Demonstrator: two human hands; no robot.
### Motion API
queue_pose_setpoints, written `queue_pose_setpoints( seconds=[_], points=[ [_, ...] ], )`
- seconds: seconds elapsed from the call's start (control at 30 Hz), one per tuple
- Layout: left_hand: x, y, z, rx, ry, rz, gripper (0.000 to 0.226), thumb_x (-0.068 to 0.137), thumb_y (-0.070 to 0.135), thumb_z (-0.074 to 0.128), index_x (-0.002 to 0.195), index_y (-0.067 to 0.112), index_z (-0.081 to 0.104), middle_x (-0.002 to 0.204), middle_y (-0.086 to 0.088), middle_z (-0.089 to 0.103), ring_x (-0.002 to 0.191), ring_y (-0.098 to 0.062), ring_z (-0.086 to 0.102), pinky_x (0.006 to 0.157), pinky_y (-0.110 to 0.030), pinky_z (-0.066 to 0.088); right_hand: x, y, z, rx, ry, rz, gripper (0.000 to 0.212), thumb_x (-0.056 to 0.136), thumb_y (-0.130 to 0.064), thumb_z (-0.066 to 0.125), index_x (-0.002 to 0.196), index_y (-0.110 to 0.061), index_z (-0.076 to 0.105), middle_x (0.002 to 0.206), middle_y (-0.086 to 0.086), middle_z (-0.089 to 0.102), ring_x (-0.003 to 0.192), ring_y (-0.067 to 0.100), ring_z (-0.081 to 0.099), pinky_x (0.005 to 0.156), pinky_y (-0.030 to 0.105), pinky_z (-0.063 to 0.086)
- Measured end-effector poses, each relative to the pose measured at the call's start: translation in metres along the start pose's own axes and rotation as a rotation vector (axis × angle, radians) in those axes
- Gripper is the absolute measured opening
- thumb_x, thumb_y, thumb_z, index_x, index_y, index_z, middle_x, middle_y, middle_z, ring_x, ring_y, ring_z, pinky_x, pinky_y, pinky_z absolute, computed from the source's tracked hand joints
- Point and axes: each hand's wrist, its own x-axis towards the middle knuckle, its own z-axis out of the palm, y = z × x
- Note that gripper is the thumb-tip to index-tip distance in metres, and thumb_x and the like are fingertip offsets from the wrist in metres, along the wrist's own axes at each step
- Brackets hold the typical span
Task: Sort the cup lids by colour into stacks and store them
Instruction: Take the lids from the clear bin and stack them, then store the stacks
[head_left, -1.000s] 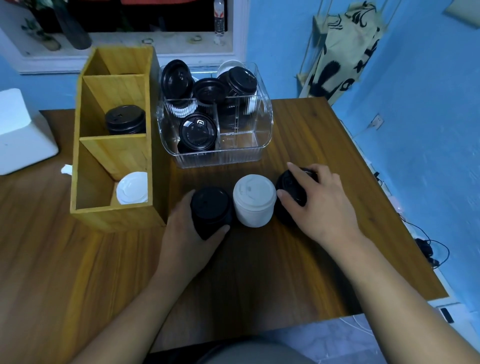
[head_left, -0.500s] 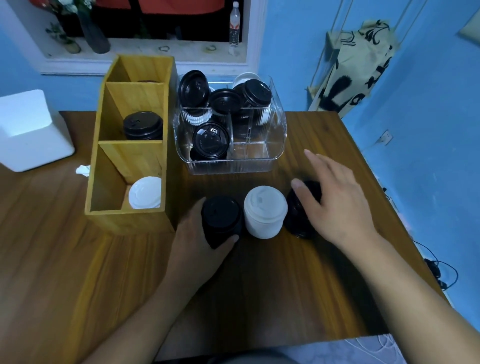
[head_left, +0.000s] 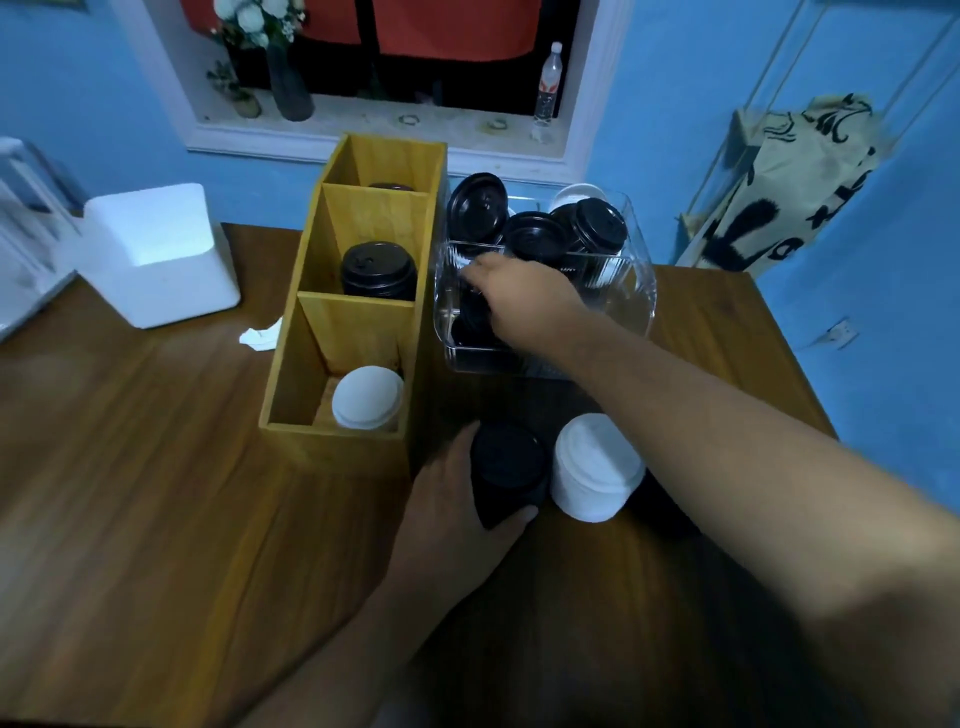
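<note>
I look down at a brown wooden table (head_left: 156, 519). My left hand (head_left: 457, 509) is wrapped around a stack of black plastic cup lids (head_left: 506, 470) standing beside a stack of white plastic cup lids (head_left: 595, 465). My right hand (head_left: 519, 296) reaches into a clear plastic bin (head_left: 634, 291) of loose black lids (head_left: 540, 236); I cannot tell whether its fingers grip anything. To the left, a tall bamboo organiser (head_left: 332, 332) holds white lids (head_left: 366, 397) in its near compartment and black lids (head_left: 378, 270) in the middle one.
</note>
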Motion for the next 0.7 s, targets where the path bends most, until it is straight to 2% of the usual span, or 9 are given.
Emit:
queue_pose_setpoints(
  seconds=[0.1,0.17,0.23,0.37,0.43,0.53,0.57,0.63,0.7],
  points=[
    [0.0,-0.002,0.0,-0.003,0.0,0.011,0.105,0.078,0.061,0.077,0.158,0.036,0.014,0.158,0.015,0.032,0.139,0.001,0.028,0.11,-0.017,0.022,0.014,0.0,0.003,-0.25,-0.097,-0.019,0.064,0.089,-0.002,0.061,0.147,-0.023,0.045,0.135,0.005,0.052,0.108,0.033,0.063,0.061,0.039,0.042],
    [0.0,-0.003,-0.001,-0.011,0.0,0.01,0.105,0.077,0.061,0.077,0.157,0.036,0.014,0.157,0.015,0.033,0.138,0.0,0.029,0.11,-0.017,0.023,0.016,0.0,0.006,-0.328,-0.067,-0.032,0.061,0.087,0.0,0.064,0.143,-0.02,0.048,0.128,0.008,0.05,0.096,0.032,0.064,0.053,0.037,0.037],
    [0.0,-0.003,-0.001,-0.009,0.004,0.015,0.105,0.077,0.061,0.078,0.157,0.036,0.015,0.157,0.015,0.033,0.137,0.001,0.029,0.109,-0.017,0.023,0.013,0.001,0.005,-0.365,-0.004,-0.054,0.05,0.087,-0.003,0.066,0.134,-0.017,0.054,0.118,0.009,0.05,0.089,0.029,0.062,0.056,0.038,0.038],
    [0.001,-0.004,0.0,-0.009,-0.004,0.022,0.105,0.076,0.061,0.078,0.157,0.037,0.016,0.155,0.017,0.034,0.123,0.017,0.018,0.108,-0.018,0.023,-0.008,0.002,-0.008,-0.352,0.138,-0.083,0.031,0.084,-0.006,0.069,0.112,-0.017,0.066,0.1,0.005,0.057,0.075,0.024,0.054,0.056,0.032,0.029],
    [0.001,-0.004,0.0,-0.009,-0.009,0.016,0.106,0.075,0.062,0.078,0.156,0.038,0.015,0.155,0.017,0.034,0.124,0.016,0.018,0.108,-0.019,0.025,-0.031,0.001,-0.019,-0.234,0.295,-0.054,0.026,0.081,-0.005,0.071,0.104,-0.017,0.067,0.094,0.004,0.057,0.066,0.02,0.045,0.051,0.027,0.023],
    [0.001,-0.003,-0.001,-0.013,-0.013,0.008,0.106,0.076,0.06,0.079,0.157,0.036,0.015,0.157,0.014,0.033,0.137,0.0,0.028,0.11,-0.022,0.027,-0.09,0.003,-0.034,0.068,0.425,0.079,0.026,0.086,-0.004,0.063,0.107,-0.019,0.065,0.101,0.0,0.055,0.072,0.018,0.054,0.053,0.029,0.038],
    [0.002,-0.003,-0.001,-0.009,-0.012,0.01,0.106,0.075,0.059,0.08,0.157,0.035,0.017,0.157,0.013,0.034,0.139,-0.003,0.03,0.11,-0.022,0.027,-0.115,0.003,-0.036,0.203,0.467,0.118,0.029,0.084,-0.001,0.064,0.107,-0.018,0.066,0.102,-0.003,0.055,0.076,0.013,0.055,0.058,0.029,0.045],
    [0.002,-0.003,-0.003,-0.002,-0.005,0.027,0.104,0.074,0.055,0.082,0.156,0.032,0.022,0.154,0.011,0.039,0.133,0.002,0.031,0.107,-0.022,0.029,-0.17,-0.002,-0.031,0.444,0.579,0.143,0.034,0.079,0.009,0.067,0.104,-0.014,0.069,0.099,-0.004,0.056,0.086,0.001,0.054,0.073,0.016,0.044],
    [0.002,-0.004,-0.002,0.003,-0.004,0.044,0.101,0.074,0.05,0.084,0.155,0.027,0.027,0.151,0.009,0.044,0.127,0.006,0.031,0.107,-0.024,0.031,-0.218,-0.012,-0.008,0.564,0.611,0.147,0.034,0.076,0.019,0.07,0.097,-0.008,0.07,0.095,0.001,0.06,0.09,0.005,0.057,0.077,0.015,0.044]
  ],
)
